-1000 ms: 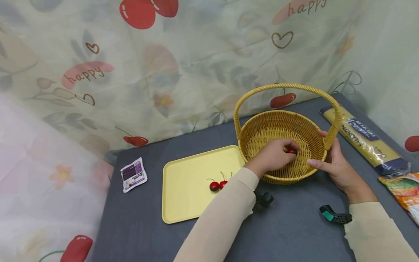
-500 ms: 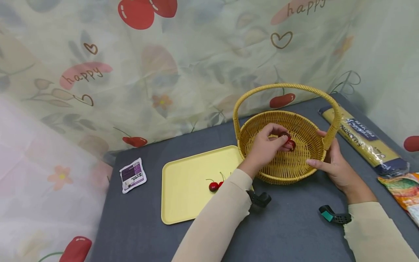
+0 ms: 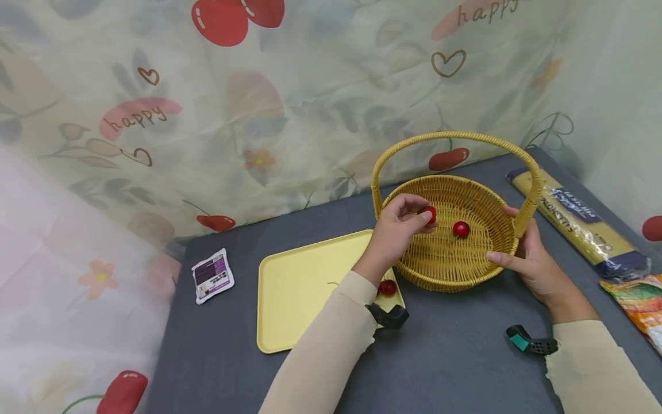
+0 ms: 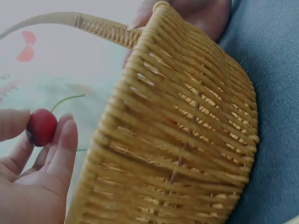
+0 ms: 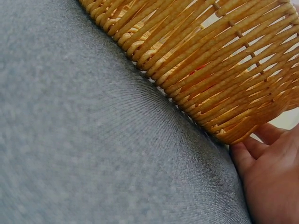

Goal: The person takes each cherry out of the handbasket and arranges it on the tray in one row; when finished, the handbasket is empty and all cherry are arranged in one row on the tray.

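My left hand [image 3: 394, 230] pinches a red cherry [image 3: 430, 214] between thumb and fingers, over the left side of the wicker basket [image 3: 439, 261]. In the left wrist view, the pinched cherry [image 4: 42, 127] shows a green stem, and the basket's woven wall [image 4: 177, 140] stands beside the hand. One more cherry [image 3: 461, 229] lies on the basket floor. My right hand [image 3: 532, 267] grips the basket's right rim near the handle base, thumb over the inside and fingers outside. On the yellow tray [image 3: 289, 299], a cherry [image 3: 387, 287] shows beside my left forearm, which covers part of the tray.
The basket's tall arched handle [image 3: 455, 135] rises behind my left hand. A long noodle packet [image 3: 579, 224] and an orange-green bag [image 3: 638, 305] lie at the right. A small purple-white packet [image 3: 212, 276] is left of the tray. A printed curtain [image 3: 320, 115] hangs behind the table.
My left hand has come up from the basket floor and moved left with a cherry, leaving another in plain view inside. My right hand stays on the rim.
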`<state>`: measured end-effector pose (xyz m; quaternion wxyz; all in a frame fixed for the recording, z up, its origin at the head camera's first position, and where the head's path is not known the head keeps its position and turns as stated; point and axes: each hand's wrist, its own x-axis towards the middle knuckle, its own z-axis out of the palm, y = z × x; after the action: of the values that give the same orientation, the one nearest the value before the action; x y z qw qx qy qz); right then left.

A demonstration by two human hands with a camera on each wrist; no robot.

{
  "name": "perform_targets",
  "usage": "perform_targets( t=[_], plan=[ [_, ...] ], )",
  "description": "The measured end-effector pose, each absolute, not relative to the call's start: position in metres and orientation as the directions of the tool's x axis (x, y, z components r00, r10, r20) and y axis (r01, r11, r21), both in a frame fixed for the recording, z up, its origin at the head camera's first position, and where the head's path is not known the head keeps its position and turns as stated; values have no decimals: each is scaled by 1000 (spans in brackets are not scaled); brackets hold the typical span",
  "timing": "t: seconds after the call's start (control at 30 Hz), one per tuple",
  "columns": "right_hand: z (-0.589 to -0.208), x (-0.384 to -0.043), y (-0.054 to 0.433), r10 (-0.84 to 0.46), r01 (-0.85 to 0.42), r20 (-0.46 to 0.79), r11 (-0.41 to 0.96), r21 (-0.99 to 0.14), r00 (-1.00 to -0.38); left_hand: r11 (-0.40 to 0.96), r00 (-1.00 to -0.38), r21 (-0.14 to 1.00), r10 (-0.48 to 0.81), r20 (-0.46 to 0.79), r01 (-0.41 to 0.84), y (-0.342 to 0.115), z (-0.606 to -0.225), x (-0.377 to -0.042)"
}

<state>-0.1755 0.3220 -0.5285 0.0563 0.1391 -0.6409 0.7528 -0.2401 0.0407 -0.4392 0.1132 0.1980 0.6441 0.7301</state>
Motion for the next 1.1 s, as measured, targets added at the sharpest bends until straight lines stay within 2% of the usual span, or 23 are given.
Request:
perform_targets(
  t=[0.2,0.3,0.57,0.87,1.1],
  plan=[
    [-528,-175,322,-97,-267,287,-177,-947,-953,-74,-902,985,395,172,155,20,-441,-234],
    [-528,-175,322,-97,-271,291,-181,-945,-952,-83,-901,984,397,178,158,9,-442,-231],
    [-528,-174,322,-90,-273,293,-186,-944,-952,-199,-892,976,422,164,85,-16,-443,-221],
    [-528,-174,322,-93,-273,296,-202,-941,-951,-170,-897,981,415,156,92,-42,-447,-210],
    [-527,-175,322,-91,-279,302,-203,-939,-949,-173,-916,984,384,113,49,-63,-451,-201]
  ],
)
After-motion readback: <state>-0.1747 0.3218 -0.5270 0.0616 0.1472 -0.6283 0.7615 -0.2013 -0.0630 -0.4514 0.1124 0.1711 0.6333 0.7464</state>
